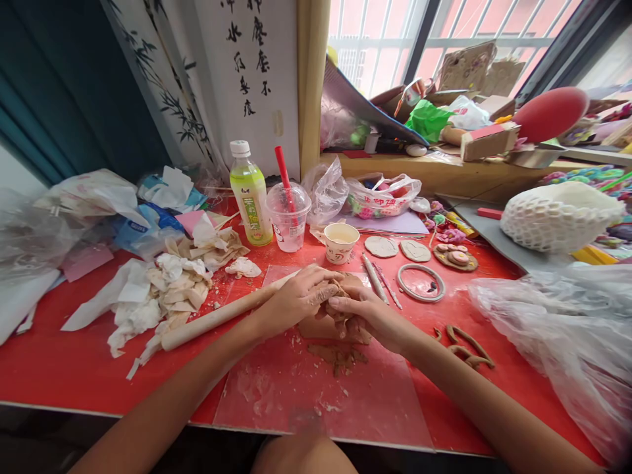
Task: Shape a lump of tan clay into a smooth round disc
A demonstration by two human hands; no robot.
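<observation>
My left hand (299, 299) and my right hand (374, 315) meet at the middle of the table, fingers closed round a small lump of brown clay (338, 308). Smears of clay cover the left fingers. The fingers hide much of the lump. Beneath them lies a flat brown clay slab (312, 329), and nearer to me are thin clay scraps (338, 359). Both rest on a clear plastic sheet (316, 408). Partly behind my left forearm runs a pale rolling pin (212, 321). A pointed tool (375, 278) and a slim stick (388, 286) lie just beyond my right hand.
Crumpled tissues (162, 289) heap at left. Behind the hands stand a drink bottle (251, 197), a plastic cup with straw (290, 227) and a paper cup (340, 243). A ring (421, 283), curved clay strips (469, 345) and a plastic bag (553, 329) lie at right.
</observation>
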